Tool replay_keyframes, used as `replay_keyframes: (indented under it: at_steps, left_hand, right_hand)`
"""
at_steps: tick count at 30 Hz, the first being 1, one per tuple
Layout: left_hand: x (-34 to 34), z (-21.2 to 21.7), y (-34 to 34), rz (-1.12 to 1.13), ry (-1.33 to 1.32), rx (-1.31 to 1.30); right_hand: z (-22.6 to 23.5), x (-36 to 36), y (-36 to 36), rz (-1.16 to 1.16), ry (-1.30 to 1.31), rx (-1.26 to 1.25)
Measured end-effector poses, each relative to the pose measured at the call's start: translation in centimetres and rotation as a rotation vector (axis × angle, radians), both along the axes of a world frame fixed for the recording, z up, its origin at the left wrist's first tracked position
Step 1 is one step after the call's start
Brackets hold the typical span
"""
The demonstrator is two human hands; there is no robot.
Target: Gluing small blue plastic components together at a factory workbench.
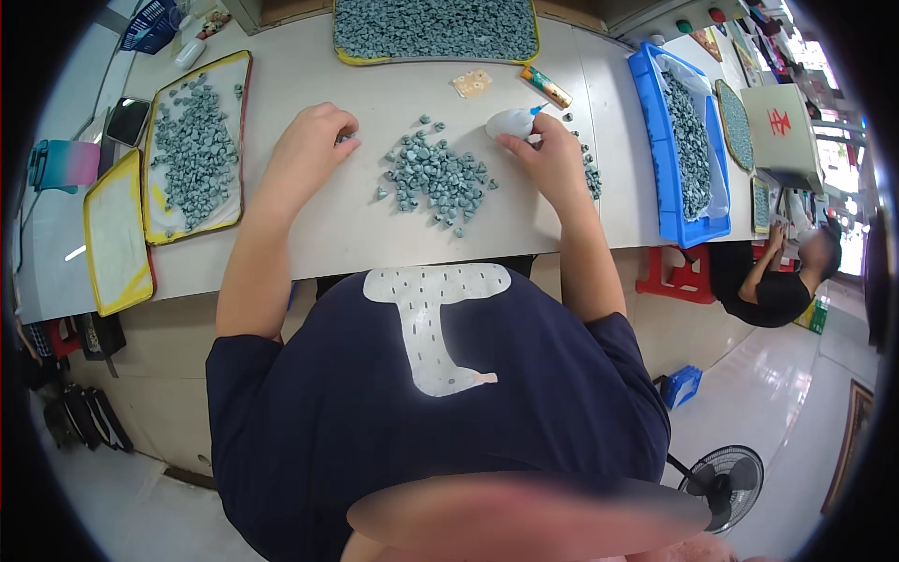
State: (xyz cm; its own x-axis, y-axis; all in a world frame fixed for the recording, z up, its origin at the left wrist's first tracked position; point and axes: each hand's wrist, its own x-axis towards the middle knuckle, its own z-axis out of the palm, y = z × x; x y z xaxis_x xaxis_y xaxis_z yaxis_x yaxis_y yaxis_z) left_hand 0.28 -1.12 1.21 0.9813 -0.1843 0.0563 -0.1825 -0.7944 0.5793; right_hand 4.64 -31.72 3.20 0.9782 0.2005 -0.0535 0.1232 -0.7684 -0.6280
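Your right hand (pixel 552 155) gripped a soft white squeeze bottle (pixel 510 122) by its belly; your left hand (pixel 314 140) pinched one light, hard grey piece (pixel 345 138) at nine o'clock of the pile (pixel 438 176).

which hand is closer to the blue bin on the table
Right. The right hand, holding a small white bottle, sits just left of the blue bin; the left hand lies far across the table.

You wore a dark navy short-sleeved T-shirt with a large pale T-shaped print on the chest, dotted with small dark dashes. Your left hand (pixel 314 140) and right hand (pixel 552 155) were bare, forearms uncovered below the sleeves.
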Motion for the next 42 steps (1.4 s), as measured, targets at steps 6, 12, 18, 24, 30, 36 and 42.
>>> replay_keyframes:
  at_steps: [6, 12, 18, 24, 30, 36, 42]
  left_hand:
    - [0.4, -0.8, -0.4, -0.032, -0.078, 0.030]
    - [0.4, -1.3, -1.0, -0.021, -0.118, 0.065]
    - [0.8, -1.9, -1.2, -0.054, -0.121, 0.014]
    - [0.9, -1.4, -1.4, -0.048, -0.190, 0.052]
    - [0.3, 0.4, -2.3, 0.133, 0.057, -0.392]
    - [-0.6, -0.8, -3.1, 0.083, 0.620, -1.417]
    - [-2.0, 0.1, -5.0, 0.195, 0.834, -1.726]
  right_hand:
    - [0.2, -0.6, -0.1, -0.044, -0.206, 0.044]
    - [-0.5, -4.0, -0.5, -0.038, -0.233, 0.043]
    - [-2.5, -5.4, 0.1, -0.005, -0.342, 0.026]
    - [-1.8, -5.3, 1.6, 0.069, -0.253, 0.101]
    - [-2.2, -4.3, 0.9, 0.020, -0.172, 0.298]
    - [-0.9, -4.2, 1.3, 0.042, 0.027, 0.693]
    - [-0.1, -4.7, 1.5, 0.068, 0.076, 0.696]
